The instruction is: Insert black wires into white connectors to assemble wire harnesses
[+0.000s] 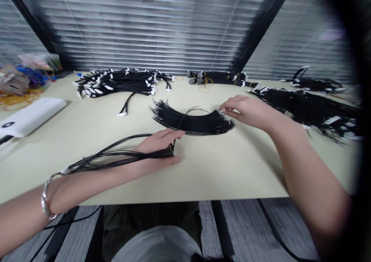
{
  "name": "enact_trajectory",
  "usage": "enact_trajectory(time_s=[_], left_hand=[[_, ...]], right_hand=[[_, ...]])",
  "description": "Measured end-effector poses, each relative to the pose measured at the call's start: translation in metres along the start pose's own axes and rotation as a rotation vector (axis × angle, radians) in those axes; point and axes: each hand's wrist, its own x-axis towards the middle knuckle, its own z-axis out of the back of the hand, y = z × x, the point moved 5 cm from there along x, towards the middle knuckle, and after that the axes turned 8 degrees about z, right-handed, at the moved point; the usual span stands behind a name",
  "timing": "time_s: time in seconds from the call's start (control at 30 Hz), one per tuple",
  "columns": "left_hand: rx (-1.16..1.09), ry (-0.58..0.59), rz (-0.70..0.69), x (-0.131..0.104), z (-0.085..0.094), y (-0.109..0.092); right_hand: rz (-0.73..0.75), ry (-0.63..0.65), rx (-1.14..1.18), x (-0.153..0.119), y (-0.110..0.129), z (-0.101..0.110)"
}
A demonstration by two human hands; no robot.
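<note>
A bunch of black wires lies across my left hand, gripped between thumb and fingers, its far ends trailing back over the forearm toward the wrist. On the table just beyond that hand rests a curved bundle of black wires, fanned out at both tips, with a few loose strands crossing its middle. My right hand is at the bundle's right end, fingertips pinched together by the wire tips. Whether a single wire sits in that pinch is too small to make out.
Black cables with white connectors are heaped at the back left. Tied cable bundles lie at the back, and more black wires at the right. A white power bank and yellow rubber bands are at the left.
</note>
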Motion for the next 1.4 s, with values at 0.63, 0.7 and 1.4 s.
enact_trajectory(time_s=[0.63,0.7,1.4], left_hand=[[0.004,0.038,0.079,0.002,0.003,-0.003],[0.013,0.035,0.089,0.002,0.003,-0.003],[0.039,0.006,0.091,0.002,0.001,0.000]], right_hand=[[-0.074,0.226,1.420,0.021,0.145,-0.053],[-0.093,0.179,1.444,0.021,0.150,-0.059],[0.060,-0.092,0.651,0.015,0.162,-0.039]])
